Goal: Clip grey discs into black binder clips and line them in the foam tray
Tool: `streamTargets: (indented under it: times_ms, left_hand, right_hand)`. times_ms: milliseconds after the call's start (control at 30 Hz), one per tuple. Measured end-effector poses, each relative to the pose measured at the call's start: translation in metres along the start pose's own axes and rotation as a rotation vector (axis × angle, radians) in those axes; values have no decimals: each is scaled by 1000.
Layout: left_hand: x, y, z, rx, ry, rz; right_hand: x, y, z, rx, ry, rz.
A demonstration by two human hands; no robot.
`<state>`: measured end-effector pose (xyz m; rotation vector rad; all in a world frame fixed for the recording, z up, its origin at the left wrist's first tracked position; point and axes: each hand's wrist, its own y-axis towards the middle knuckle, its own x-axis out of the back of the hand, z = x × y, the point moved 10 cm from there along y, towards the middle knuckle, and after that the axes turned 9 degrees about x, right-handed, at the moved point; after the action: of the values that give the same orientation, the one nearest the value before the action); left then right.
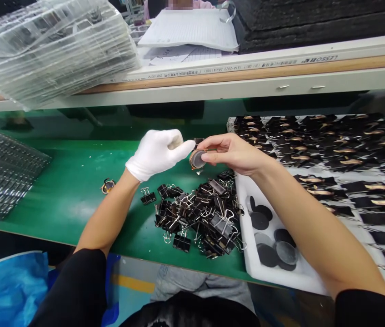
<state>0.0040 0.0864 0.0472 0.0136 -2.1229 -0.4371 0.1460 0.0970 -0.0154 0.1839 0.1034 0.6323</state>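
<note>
My right hand (235,153), bare, pinches a round grey disc (198,159) with a copper-coloured edge between thumb and fingers. My left hand (160,152), in a white glove, is closed right beside it, its fingertips reaching the disc's upper left. What the gloved fingers grip, if anything, is hidden. A small dark piece (199,141) shows between the two hands' fingertips; I cannot tell what it is. Below the hands lies a heap of black binder clips (195,215) with silver handles. A small round part with a gold-coloured rim (107,185) lies by my left forearm.
At right, a white foam tray (248,254) holds loose dark discs (267,255) and rows of black binder clips (301,159) clamped on parts. Clear plastic trays are stacked at left (4,172) and on the shelf (62,54). Papers (188,29) lie on the shelf; a person sits beyond.
</note>
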Motion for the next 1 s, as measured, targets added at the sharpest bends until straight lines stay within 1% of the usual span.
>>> streamTargets:
  times_ms: [33, 67, 100, 133, 200, 233, 300, 367, 433, 533, 633, 700, 767, 833, 900, 1000]
  left_hand:
    - [2, 0, 2, 26, 103, -33]
    - [2, 0, 5, 61, 188, -36]
    - [0, 1, 8, 98, 240, -6]
    - [-5, 1, 12, 128, 253, 59]
    - [-19, -1, 16, 143, 197, 203]
    - [-24, -2, 15, 138, 150, 243]
    - [-29, -2, 14, 121, 38, 266]
    - [-32, -1, 15, 114, -69, 261]
    - [-37, 1, 18, 129, -122, 279]
    - [-49, -1, 24, 162, -133, 378]
    - [-58, -4, 20, 152, -223, 451]
    - [-58, -4, 17, 127, -279, 428]
    - [-55, -2, 15, 93, -300, 373]
    - [-51, 0, 15, 56, -316, 311]
    - [-44, 3, 15, 33, -347, 252]
    - [-31, 4, 14, 24, -416, 178]
  right_hand:
    - [1, 0, 1, 13, -4, -5]
    - [1, 0, 1, 23, 0, -3]
    - [2, 0, 1, 29, 5, 0]
    - [2, 0, 1, 28, 4, 7]
    - [2, 0, 0, 13, -19, 11]
    - [3, -1, 0, 6, -31, 8]
    - [3, -1, 1, 7, -35, 12]
    - [2, -1, 3, 26, -27, 29]
    - [2, -1, 4, 36, -37, 37]
    - [4, -1, 4, 37, -55, 36]
    - [0, -2, 5, 47, -43, 63]
    - [-2, -2, 6, 57, -31, 77]
    - [-1, -2, 8, 59, -29, 76]
    - [4, -2, 7, 48, -34, 50]
    - [18, -2, 7, 41, -27, -33]
    - [47, -2, 5, 40, 6, -221]
